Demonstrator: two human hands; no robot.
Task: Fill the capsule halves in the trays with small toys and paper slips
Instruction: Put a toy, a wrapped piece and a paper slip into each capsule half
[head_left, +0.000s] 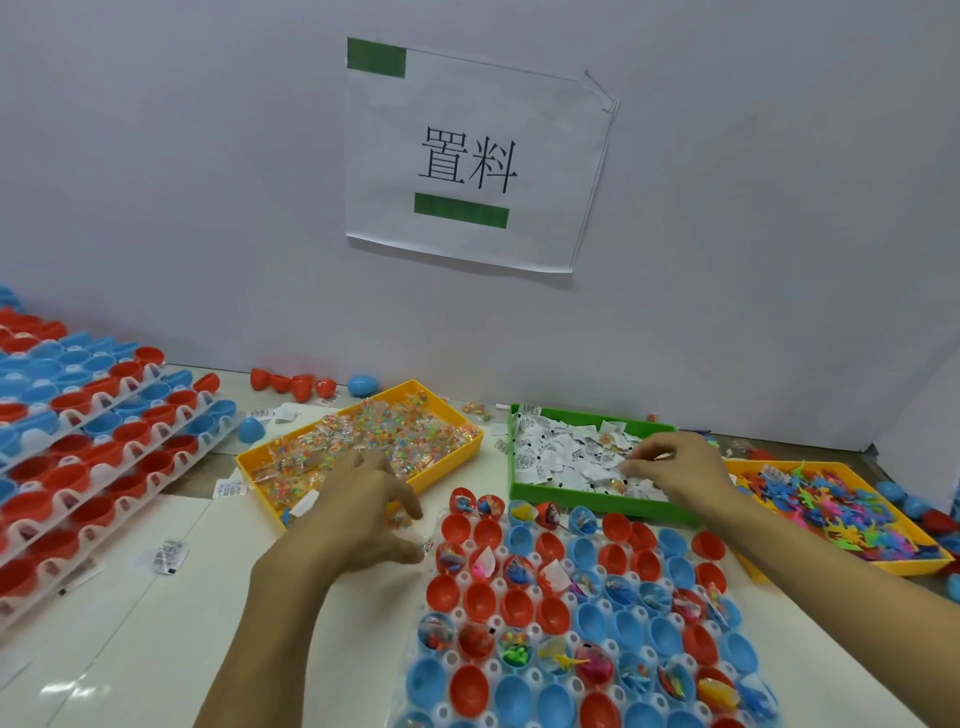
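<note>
A white tray in front of me holds several red and blue capsule halves; some hold toys or slips, others are bare. My left hand hovers at the tray's left edge, pinching small clear bead packets in its fingertips. Behind it is a yellow bin of bead packets. My right hand reaches into the green bin and pinches paper slips.
Stacked trays of red and blue capsule halves fill the left side. An orange bin of coloured plastic toys sits at the right. Loose capsule halves and slips lie near the white wall with a paper sign.
</note>
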